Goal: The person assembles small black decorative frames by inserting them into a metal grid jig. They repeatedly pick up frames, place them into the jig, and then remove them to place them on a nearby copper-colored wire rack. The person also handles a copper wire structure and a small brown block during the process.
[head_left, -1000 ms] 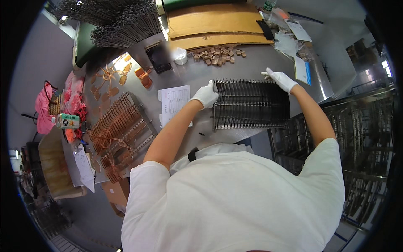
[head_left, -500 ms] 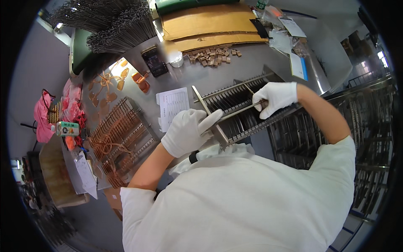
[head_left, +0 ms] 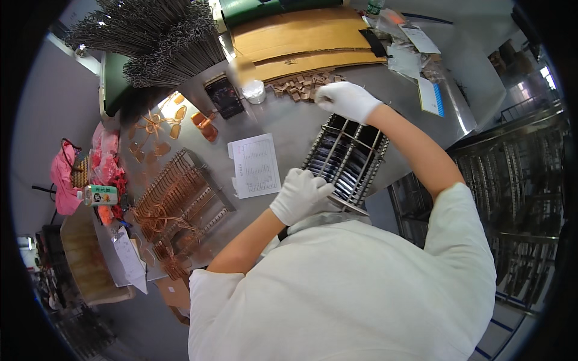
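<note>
A metal rack (head_left: pixel 355 153) with rows of slots and dark, shiny thin plates lies at an angle close to my body. My left hand (head_left: pixel 301 195), in a white glove, is closed on the rack's near left corner. Beyond the rack's far end is my right hand (head_left: pixel 348 101), also gloved. Its fingers are curled in beside a pile of small brown blocks (head_left: pixel 301 87); what they hold, if anything, is hidden. A printed paper sheet (head_left: pixel 255 165) lies left of the rack.
A second rack with copper-coloured wire parts (head_left: pixel 174 204) sits on the left. Behind are a phone (head_left: pixel 224 96), a white round container (head_left: pixel 253 91), orange pieces (head_left: pixel 205 126) and cardboard (head_left: pixel 301 36). Bundled dark rods (head_left: pixel 174 54) stand far left; metal shelving (head_left: pixel 506 180) is at right.
The rack has turned so its far end points more away from me. My right hand has moved from its crossbar up and left to the brown blocks. My left hand has shifted right, down.
</note>
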Demonstrator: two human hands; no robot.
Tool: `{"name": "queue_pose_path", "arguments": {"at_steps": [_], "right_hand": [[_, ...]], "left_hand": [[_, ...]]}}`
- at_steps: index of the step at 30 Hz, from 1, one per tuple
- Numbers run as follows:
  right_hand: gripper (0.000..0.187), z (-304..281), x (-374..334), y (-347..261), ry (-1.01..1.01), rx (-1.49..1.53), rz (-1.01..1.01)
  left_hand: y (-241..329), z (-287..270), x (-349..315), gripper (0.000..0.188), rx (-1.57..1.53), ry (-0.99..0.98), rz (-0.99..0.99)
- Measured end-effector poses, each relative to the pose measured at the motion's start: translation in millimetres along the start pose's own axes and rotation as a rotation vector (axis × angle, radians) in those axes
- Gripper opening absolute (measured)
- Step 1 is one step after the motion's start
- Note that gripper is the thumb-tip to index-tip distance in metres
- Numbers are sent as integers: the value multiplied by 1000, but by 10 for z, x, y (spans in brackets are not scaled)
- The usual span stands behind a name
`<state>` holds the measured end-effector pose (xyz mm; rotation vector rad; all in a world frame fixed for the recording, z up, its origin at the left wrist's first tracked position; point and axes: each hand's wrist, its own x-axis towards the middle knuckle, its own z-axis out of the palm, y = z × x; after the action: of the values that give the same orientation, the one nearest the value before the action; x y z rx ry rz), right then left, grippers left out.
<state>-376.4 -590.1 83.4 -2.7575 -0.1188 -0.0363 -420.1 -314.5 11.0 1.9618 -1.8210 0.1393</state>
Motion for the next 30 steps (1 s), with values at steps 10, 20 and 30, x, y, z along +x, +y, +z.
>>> {"name": "queue_pose_path", "arguments": {"at_steps": [10,20,30], "right_hand": [[35,1033,1060,393,-84,-288,332],[18,318,161,616,192,94,267],[32,670,335,-245,-581,-73,-3]], "left_hand": [[180,248,-51,21,-5,-8,-52],[192,224,-25,31,0,67,-43],[-136,119,-696,46,-243,455,-590]]}}
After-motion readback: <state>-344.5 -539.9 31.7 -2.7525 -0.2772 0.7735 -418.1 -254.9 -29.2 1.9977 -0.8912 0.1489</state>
